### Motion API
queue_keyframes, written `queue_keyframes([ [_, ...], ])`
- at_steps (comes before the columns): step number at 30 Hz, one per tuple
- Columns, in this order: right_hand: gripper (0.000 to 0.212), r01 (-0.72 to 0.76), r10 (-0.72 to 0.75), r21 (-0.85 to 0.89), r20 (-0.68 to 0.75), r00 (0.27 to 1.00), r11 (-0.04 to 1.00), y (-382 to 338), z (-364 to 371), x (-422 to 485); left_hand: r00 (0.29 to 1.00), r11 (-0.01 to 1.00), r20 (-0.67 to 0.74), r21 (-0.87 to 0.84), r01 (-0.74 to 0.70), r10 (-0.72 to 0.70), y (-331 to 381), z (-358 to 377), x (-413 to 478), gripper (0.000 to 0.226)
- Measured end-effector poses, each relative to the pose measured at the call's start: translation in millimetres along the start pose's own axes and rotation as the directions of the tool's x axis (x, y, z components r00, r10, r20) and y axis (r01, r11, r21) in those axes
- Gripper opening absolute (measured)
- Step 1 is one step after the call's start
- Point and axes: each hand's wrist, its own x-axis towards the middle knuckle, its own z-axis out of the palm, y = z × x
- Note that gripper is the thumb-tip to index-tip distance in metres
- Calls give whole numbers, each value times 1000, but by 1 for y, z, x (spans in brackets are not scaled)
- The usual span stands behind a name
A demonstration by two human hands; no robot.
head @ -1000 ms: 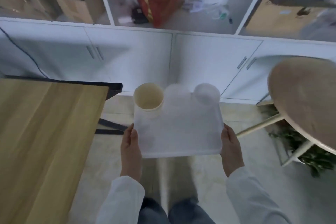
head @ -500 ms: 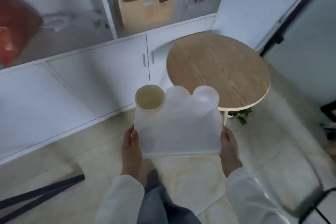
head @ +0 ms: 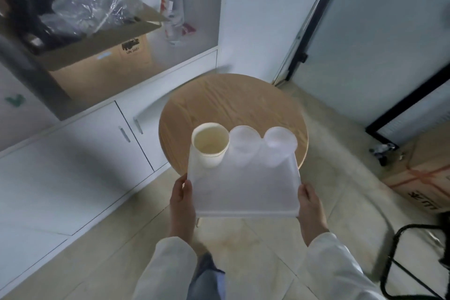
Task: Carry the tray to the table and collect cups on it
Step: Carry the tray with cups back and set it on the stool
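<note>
Tray, gripped at its short edges by left hand and right hand, hangs level, three cups along its far edge, round counter directly ahead.

Your tray carries three cups along its far edge: a cream cup at left, two clear cups beside it, touching.

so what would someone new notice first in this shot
A white tray held at its sides by the left hand and right hand, three cups lined along its far edge, the cream paper cup leftmost. Just beyond stands a bare round wooden table.
</note>
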Motion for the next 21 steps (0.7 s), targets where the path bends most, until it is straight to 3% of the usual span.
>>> queue_keyframes([
  [10, 24, -130, 130, 14, -16, 991, 991, -7, 16, 73, 992, 991, 64, 92, 102, -108, 14, 48, 69, 21],
  [16, 20, -188, 194, -81, 70, 979, 979, -20, 24, 122, 985, 981, 19, 100, 168, -171, 9, 73, 93, 21],
  [21, 14, -158, 179, -129, 165, 970, 979, -33, 27, 188, 959, 960, -139, 97, 261, -246, 7, 110, 115, 22],
])
